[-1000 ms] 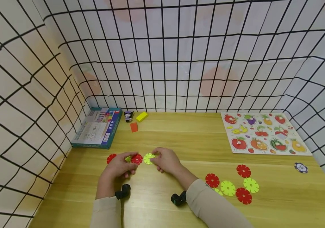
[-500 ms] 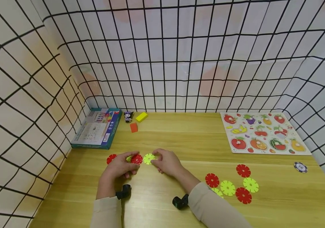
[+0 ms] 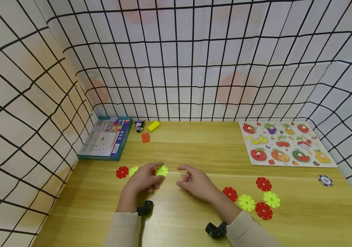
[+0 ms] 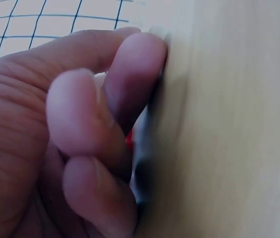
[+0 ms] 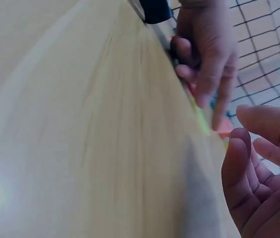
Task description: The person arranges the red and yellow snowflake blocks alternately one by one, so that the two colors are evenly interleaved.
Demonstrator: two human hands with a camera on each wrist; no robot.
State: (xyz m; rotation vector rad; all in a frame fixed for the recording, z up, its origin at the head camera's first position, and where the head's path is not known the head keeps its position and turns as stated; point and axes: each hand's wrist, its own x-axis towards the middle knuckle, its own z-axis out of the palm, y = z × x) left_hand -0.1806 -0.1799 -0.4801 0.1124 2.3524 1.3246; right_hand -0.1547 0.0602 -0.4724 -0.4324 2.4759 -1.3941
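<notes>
A row of flat, notched plastic building discs lies on the table. A red disc (image 3: 122,172) forms its left end, followed by a partly covered yellow disc (image 3: 133,170). The left hand (image 3: 144,178) reaches over the row, hiding most of another red disc (image 3: 153,171). Its extended index finger and thumb stand at the upper and lower edges of the right-end yellow disc (image 3: 162,171). Apart from the row, the right hand (image 3: 198,182) hovers to the right with thumb and index finger spread and nothing between them. In the left wrist view, the left fingertips (image 4: 135,64) are close against the tabletop.
Several loose discs, including a yellow disc (image 3: 246,203) and a red disc (image 3: 263,211), lie right of the right forearm. Behind are a boxed game (image 3: 105,139), small figurine (image 3: 139,126), yellow block (image 3: 153,126), red block (image 3: 145,138), fruit puzzle board (image 3: 287,144) and poker chip (image 3: 325,180).
The right hand has let go of the right-end yellow disc and drawn back to the right. The left hand has slid right along the row, from the red disc to that yellow disc.
</notes>
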